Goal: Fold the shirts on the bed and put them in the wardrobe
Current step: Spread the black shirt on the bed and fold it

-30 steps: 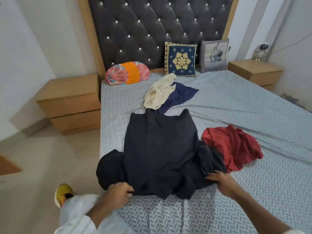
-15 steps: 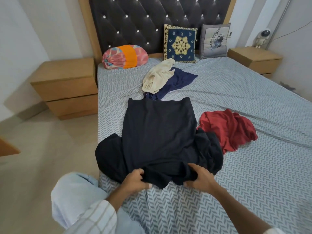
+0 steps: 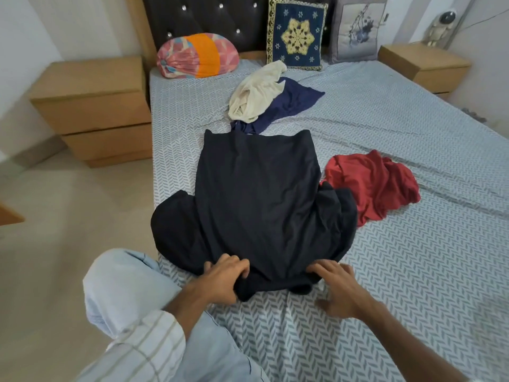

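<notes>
The navy shirt (image 3: 289, 102) lies partly hidden under the cream shirt (image 3: 254, 93); the headboard (image 3: 220, 20) behind them is cropped.

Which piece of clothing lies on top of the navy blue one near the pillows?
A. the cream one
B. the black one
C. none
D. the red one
A: the cream garment is bunched over the near-left part of the navy blue garment, while the red shirt lies apart to the right, beside the black shirt.
</notes>
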### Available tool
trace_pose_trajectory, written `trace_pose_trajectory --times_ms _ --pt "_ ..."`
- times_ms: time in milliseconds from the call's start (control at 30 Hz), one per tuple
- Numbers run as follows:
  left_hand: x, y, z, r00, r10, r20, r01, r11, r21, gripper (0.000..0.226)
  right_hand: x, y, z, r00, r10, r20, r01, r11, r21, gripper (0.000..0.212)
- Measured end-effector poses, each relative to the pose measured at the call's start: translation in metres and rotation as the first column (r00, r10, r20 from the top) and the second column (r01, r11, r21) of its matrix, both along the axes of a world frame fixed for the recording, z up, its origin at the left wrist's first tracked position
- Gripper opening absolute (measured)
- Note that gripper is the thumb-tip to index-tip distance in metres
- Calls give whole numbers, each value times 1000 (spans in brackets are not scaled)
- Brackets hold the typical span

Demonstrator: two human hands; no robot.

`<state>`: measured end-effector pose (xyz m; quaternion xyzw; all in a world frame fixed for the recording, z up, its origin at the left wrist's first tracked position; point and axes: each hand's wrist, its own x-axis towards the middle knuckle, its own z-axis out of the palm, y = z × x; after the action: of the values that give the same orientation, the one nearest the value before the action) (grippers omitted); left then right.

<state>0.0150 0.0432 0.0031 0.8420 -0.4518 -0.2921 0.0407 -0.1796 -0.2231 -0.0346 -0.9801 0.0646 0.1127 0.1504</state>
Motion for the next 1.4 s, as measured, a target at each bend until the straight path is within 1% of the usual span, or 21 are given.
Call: trace_pose_trajectory --times_ms 67,167,200,267,333,433,467,533,600,667,700,767,833,933,967,1033,1100,1200,1233,1333,1400 --pt "-2 -2 1 990 -101 101 102 995 -2 44 1 8 0 999 7 51 -7 1000 1 79" --pt "-4 -3 2 954 -236 185 238 971 11 44 7 22 -5 963 12 268 -10 1000 -10 49" --pt "-5 -3 5 953 -241 182 246 969 -4 39 8 25 -6 941 12 338 -11 1000 -5 40" --pt "-7 -4 9 959 -222 179 239 967 -83 28 10 27 -6 902 20 432 -33 999 21 31" --pt "-8 -2 11 964 -218 153 235 966 -105 25 7 27 -5 904 48 424 -66 997 28 30" --pt "-14 0 10 961 -270 66 267 962 49 37 -3 27 -7 951 144 273 -135 990 -52 49" --pt "-16 -1 9 962 -270 44 266 961 79 39 -7 26 -8 957 135 258 -131 991 -34 54" --pt "-17 -5 7 972 -234 22 232 971 60 33 -8 22 -9 941 22 339 -59 993 98 56" --pt "-17 -13 3 980 -199 28 199 980 3 26 -4 10 -7 860 -230 455 121 959 257 52" --pt "-17 -24 -4 982 -173 75 179 981 -82 28 5 -7 -4 704 -559 439 373 816 442 43" --pt "-18 -30 -8 982 -165 95 176 977 -122 31 10 -18 -5 608 -696 382 492 708 507 37" --pt "-22 -51 -13 982 -166 90 180 967 -179 38 25 -44 -3 432 -872 231 669 482 566 32" --pt "-31 -73 -17 985 -167 51 174 960 -221 42 41 -69 1 316 -946 74 751 298 589 39" --pt "-44 -104 -21 989 -144 -45 127 955 -268 48 67 -96 -1 200 -967 -158 736 42 676 44" --pt "-47 -113 -23 988 -132 -74 108 958 -265 52 74 -102 -5 177 -966 -188 731 2 683 42" --pt "-51 -128 -23 988 -122 -93 97 967 -235 57 81 -112 -7 162 -963 -213 723 -31 690 23" --pt "-53 -139 -24 988 -132 -80 113 972 -206 49 79 -114 -2 134 -965 -226 688 -73 722 10" --pt "-55 -148 -29 985 -138 -108 118 978 -170 28 51 -108 -2 46 -993 -106 686 -46 726 11" --pt "-55 -151 -31 983 -132 -125 112 982 -153 25 38 -105 -3 40 -994 -105 707 -46 706 13" --pt "-56 -161 -34 976 -89 -197 76 994 -75 21 20 -111 -2 72 -962 -262 736 -126 665 14" --pt "-53 -170 -34 968 -74 -241 75 997 -4 22 31 -137 -2 8 -967 -255 715 -172 677 32"
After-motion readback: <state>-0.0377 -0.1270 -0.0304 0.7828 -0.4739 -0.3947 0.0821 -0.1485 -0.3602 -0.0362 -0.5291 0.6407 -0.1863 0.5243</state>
